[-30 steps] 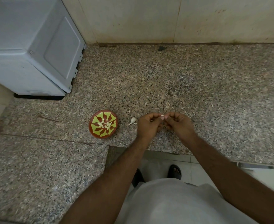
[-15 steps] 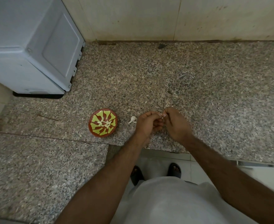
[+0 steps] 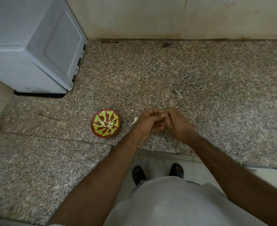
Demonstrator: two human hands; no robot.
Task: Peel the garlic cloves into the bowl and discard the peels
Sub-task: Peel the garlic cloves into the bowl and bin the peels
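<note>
Both hands are bunched together just over the near edge of the granite counter (image 3: 183, 75); left hand (image 3: 148, 123) has its fingers curled in, right hand (image 3: 177, 123) is curled too, and their fingertips meet around a tiny pale bit that I take to be the garlic clove (image 3: 162, 115); it's mostly buried in fingers, so I can't tell its long axis or which way the tip points. Just left of the left hand lies a loose clove (image 3: 134, 120), long axis running diagonally, thin end aimed down-left toward the bowl (image 3: 105, 122); the bowl sits a bit further left with a few peeled pieces inside. What could go wrong, I'd guess: the clove squirts out of the pinch and drops off the counter edge to the floor, since the hands work right above it; peel flakes could also scatter on the speckled stone and get lost.
</note>
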